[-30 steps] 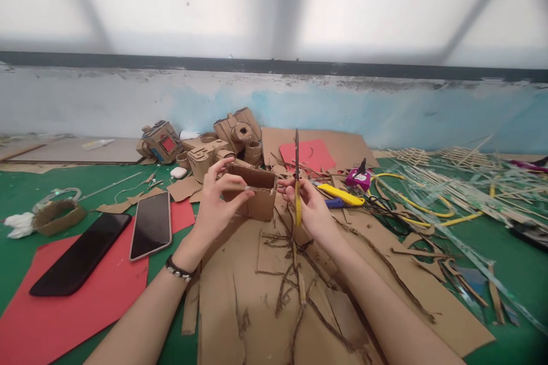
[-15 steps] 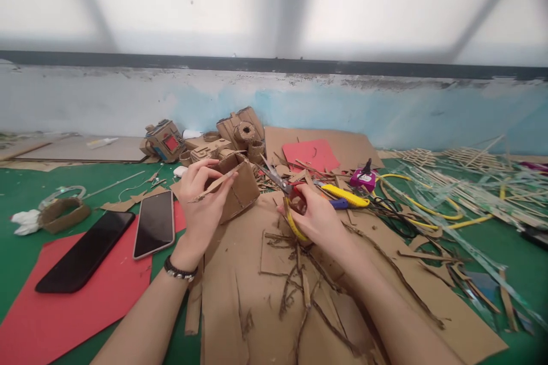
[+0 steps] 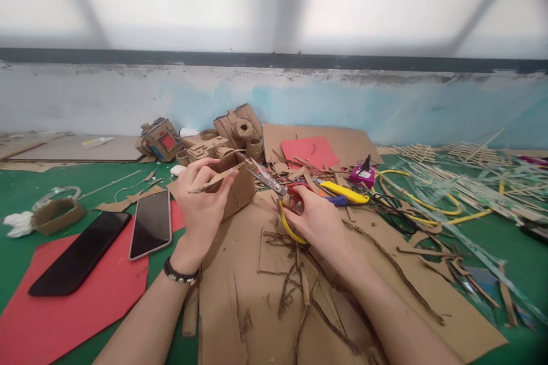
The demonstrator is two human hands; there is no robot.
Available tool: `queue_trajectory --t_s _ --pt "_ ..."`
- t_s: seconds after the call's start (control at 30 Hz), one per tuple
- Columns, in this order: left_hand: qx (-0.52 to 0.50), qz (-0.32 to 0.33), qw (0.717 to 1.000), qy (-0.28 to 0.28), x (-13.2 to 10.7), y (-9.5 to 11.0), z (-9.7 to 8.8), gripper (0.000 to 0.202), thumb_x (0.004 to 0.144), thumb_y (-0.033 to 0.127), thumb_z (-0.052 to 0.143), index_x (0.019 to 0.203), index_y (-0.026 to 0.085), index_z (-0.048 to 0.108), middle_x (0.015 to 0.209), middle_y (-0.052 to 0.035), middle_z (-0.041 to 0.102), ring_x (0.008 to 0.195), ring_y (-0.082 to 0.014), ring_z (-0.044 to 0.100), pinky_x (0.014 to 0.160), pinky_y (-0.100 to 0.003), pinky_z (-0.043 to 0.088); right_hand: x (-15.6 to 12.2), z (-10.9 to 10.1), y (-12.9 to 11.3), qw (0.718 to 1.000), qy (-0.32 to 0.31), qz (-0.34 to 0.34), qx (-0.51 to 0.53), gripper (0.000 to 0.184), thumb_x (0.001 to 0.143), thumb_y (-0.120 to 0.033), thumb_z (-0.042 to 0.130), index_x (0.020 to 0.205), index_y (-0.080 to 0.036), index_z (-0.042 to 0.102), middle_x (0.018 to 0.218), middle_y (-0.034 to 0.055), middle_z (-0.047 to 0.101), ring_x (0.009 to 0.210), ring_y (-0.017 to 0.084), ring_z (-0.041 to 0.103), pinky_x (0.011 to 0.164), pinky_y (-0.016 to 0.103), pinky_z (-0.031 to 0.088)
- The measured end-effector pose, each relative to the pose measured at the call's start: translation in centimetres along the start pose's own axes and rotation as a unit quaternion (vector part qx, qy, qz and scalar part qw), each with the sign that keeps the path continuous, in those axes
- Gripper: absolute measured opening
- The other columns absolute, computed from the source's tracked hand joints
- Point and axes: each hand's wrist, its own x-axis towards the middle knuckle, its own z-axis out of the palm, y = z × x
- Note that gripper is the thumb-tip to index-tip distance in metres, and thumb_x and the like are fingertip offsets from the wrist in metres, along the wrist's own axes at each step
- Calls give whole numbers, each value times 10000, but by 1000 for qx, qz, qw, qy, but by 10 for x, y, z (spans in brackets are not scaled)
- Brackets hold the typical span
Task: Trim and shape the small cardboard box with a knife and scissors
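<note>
My left hand [image 3: 203, 199] grips an open cardboard box [image 3: 240, 189] by its near left wall, thumb and fingers pinching the edge. In my right hand [image 3: 314, 214] is a pair of scissors [image 3: 278, 187] with red and yellow handles. Their blades are slightly parted and point up and left, with the tips at the box's right rim. Whether the blades touch the cardboard I cannot tell. Under both hands lies a large cardboard sheet [image 3: 231, 296], with dark twisted strips [image 3: 306, 308] on it.
Two phones [image 3: 150, 223] lie on red paper [image 3: 103, 308] at left. Cardboard models [image 3: 237, 125] stand at the back. A yellow cutter [image 3: 345, 193], a purple block [image 3: 363, 175], cables [image 3: 391, 217] and thin wooden sticks [image 3: 466, 182] spread to the right.
My right hand has brought the scissors slightly left, so the blades now meet the box's rim in view. The blades look less parted. My left hand still holds the box.
</note>
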Motion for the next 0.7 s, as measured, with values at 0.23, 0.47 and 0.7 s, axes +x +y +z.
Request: queue_trajectory --t_s 0.23,0.47,0.7 --pt "4 24 1000 9 0 -3 2 374 980 431 811 745 252 580 1055 -51 790 1021 -287 687 959 -446 498 -5 -5 -7 999 7 -8 -43 202 932 -401 768 1007 -237 676 905 27 781 781 235 702 634 314 334" --pt "10 86 996 -18 -6 12 3 229 993 326 803 819 252 674 1087 -65 792 1050 -282 688 934 -449 524 -6 -7 -6 998 9 36 -57 234 978 -477 727 958 -251 667 880 37 782 769 235 702 610 311 306" --pt "22 146 988 -46 -12 18 6 117 982 182 782 935 258 706 1167 -76 808 1103 -305 665 963 -489 541 -1 -11 -1 998 -8 33 -57 246 987 -482 733 945 -246 680 883 36 782 805 233 696 641 305 322"
